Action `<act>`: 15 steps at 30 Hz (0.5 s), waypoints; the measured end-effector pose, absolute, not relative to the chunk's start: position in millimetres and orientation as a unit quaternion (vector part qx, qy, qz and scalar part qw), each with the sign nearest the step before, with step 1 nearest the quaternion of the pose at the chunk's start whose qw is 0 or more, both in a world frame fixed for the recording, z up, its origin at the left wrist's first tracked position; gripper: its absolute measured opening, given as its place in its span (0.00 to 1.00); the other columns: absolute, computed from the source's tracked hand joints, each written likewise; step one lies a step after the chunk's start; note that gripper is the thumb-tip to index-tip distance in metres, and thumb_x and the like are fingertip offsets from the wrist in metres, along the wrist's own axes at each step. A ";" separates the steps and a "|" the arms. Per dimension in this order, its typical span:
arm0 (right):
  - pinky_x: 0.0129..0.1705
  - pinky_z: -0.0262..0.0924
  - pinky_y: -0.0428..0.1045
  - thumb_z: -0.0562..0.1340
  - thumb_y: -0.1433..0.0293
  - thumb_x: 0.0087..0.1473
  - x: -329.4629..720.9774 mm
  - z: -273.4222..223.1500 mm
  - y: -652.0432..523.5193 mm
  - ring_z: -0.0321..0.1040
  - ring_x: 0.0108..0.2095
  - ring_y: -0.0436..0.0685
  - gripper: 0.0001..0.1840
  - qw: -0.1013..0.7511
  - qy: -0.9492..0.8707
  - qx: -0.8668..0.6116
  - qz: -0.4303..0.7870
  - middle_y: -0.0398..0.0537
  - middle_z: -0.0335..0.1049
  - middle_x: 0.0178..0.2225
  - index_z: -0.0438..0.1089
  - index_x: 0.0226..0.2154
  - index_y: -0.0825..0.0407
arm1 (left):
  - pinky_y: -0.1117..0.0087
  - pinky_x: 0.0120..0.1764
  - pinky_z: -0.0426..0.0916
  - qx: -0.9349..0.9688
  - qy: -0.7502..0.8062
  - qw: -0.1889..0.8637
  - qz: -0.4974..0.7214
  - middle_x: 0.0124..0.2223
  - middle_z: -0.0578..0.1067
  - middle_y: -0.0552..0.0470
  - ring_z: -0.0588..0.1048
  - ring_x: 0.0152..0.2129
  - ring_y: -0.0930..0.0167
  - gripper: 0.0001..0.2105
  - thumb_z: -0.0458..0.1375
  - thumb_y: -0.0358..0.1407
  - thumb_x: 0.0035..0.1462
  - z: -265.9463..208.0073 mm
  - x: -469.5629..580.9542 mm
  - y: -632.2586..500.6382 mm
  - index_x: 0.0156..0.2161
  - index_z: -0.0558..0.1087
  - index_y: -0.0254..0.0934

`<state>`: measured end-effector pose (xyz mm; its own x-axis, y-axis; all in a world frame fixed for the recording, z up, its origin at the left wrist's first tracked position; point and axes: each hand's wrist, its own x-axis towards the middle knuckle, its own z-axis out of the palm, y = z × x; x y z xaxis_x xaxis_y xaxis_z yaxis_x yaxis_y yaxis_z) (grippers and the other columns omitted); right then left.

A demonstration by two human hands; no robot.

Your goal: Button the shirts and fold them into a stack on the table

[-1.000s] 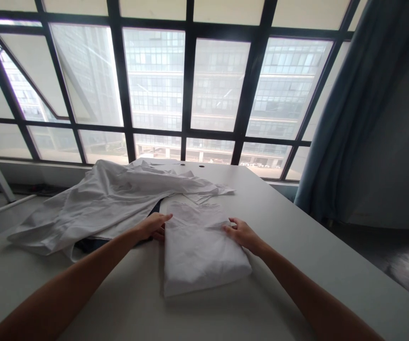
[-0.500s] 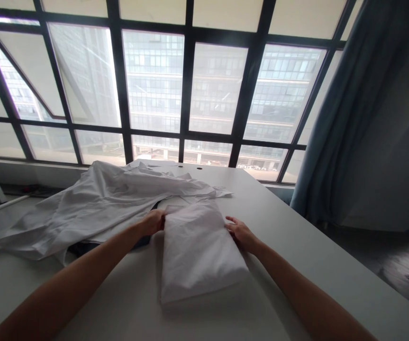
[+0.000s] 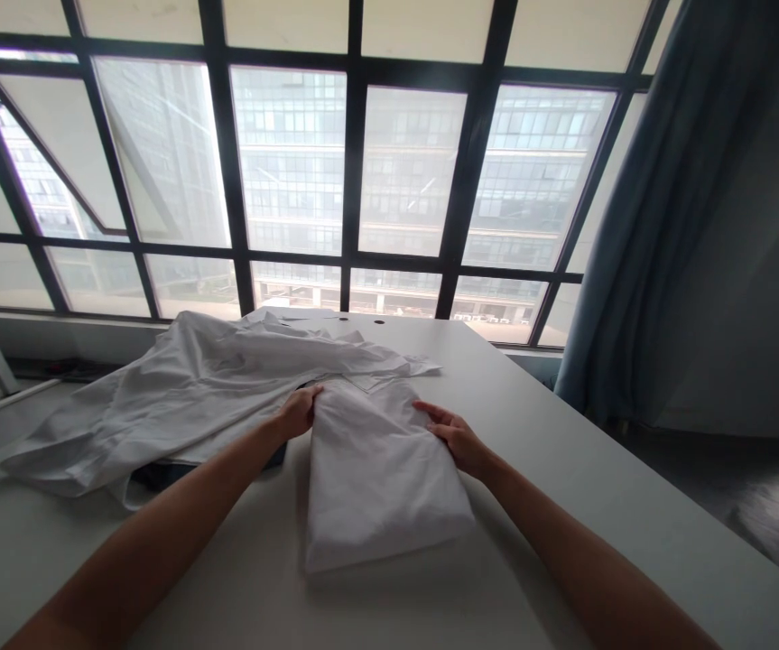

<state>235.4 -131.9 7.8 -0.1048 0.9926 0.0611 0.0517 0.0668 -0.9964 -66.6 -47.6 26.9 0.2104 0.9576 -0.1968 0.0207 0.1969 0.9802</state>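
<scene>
Gripping far-left corner of flat, folded white cloth (image 3: 382, 487) with left hand (image 3: 300, 412), touching its far-right edge with right hand (image 3: 455, 437), cannot tell if grasping there, with cloth on smooth white desk (image 3: 551, 438), right of rumpled white fabric heap (image 3: 206, 388), before black-framed glass window (image 3: 287, 162).

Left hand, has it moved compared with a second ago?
Yes: the left hand has moved forward, away from the wearer, judged against the dark round spots on the white table.

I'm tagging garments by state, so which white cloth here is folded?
The folded bundle between the left hand and right hand; it forms a compact packet, while the larger white cloth lies spread and rumpled.
</scene>
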 end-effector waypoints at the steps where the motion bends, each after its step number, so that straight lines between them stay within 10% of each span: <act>1: 0.44 0.67 0.50 0.62 0.71 0.44 235.3 7.1 -131.0 0.72 0.42 0.56 0.35 0.467 -0.558 -0.479 0.491 0.51 0.69 0.56 0.67 0.57 0.52 | 0.74 0.27 0.65 0.492 0.491 0.601 0.394 0.22 0.67 0.57 0.67 0.21 0.73 0.14 0.57 0.44 0.57 25.9 -67.2 -49.9 0.26 0.62 0.39; 8: 0.56 0.59 0.51 0.59 0.74 0.50 227.8 4.0 -127.1 0.69 0.51 0.59 0.29 0.384 -0.632 -0.636 0.220 0.56 0.72 0.52 0.67 0.56 0.56 | 0.66 0.33 0.67 0.617 0.568 0.432 0.331 0.22 0.70 0.51 0.75 0.30 0.60 0.10 0.62 0.41 0.50 36.8 -76.4 -57.7 0.28 0.69 0.36; 11: 0.58 0.57 0.51 0.59 0.71 0.54 225.1 3.3 -132.9 0.67 0.53 0.60 0.24 0.356 -0.672 -0.632 0.151 0.59 0.71 0.52 0.69 0.53 0.57 | 0.58 0.51 0.63 0.727 0.556 0.216 0.339 0.44 0.77 0.37 0.69 0.52 0.50 0.19 0.62 0.40 0.50 45.5 -71.3 -81.2 0.46 0.72 0.33; 15: 0.59 0.55 0.52 0.58 0.66 0.57 220.7 -0.5 -140.3 0.66 0.54 0.60 0.21 0.352 -0.704 -0.607 0.106 0.60 0.69 0.53 0.70 0.52 0.56 | 0.52 0.63 0.48 0.886 0.420 0.107 0.167 0.66 0.61 0.38 0.56 0.64 0.55 0.28 0.51 0.49 0.62 36.7 -55.6 -150.9 0.62 0.64 0.36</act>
<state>220.7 -140.3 -0.5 -0.0150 0.9303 0.3666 0.7806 0.2400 -0.5771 -55.6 -150.9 36.7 0.5922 0.7792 0.2052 0.7076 -0.6248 0.3301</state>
